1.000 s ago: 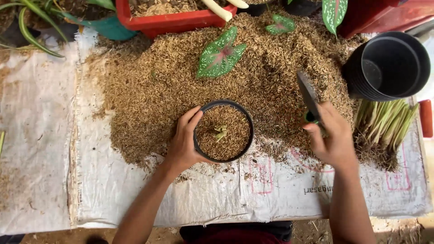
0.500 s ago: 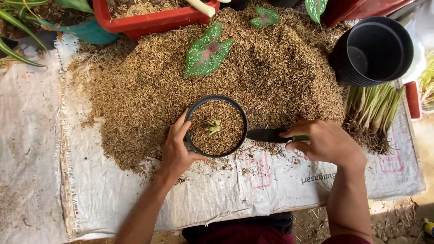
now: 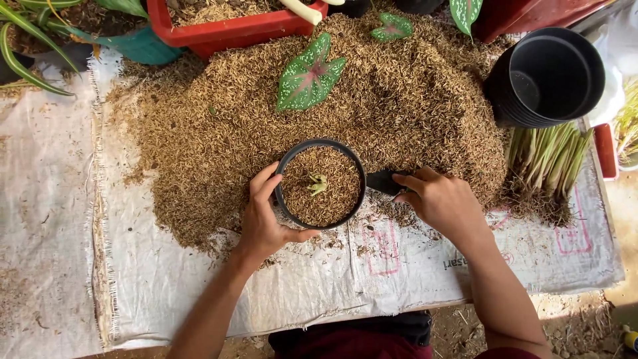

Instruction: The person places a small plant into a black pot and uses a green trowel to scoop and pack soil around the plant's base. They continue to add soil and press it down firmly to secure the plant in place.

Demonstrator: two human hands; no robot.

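A small black pot [image 3: 284, 206] stands on a white woven sheet [image 3: 166, 279], filled with brown rice husk, with a tiny pale-green sprout [image 3: 318, 184] at its middle. My left hand [image 3: 262, 219] cups the pot's left and lower rim. My right hand [image 3: 442, 199] holds a dark trowel [image 3: 380, 181], its blade lying flat against the pot's right side. Behind the pot spreads a large heap of rice husk [image 3: 399, 100].
A spotted green-and-pink leaf [image 3: 309, 73] lies on the heap. A stack of black pots [image 3: 545, 80] stands at the right, with a bundle of green stalks [image 3: 541, 163] below it. A red planter [image 3: 232, 26] and a teal pot [image 3: 136, 46] sit behind.
My right hand has swung the trowel down from upright and brought it left, up against the pot's right side. My left hand stays on the pot.
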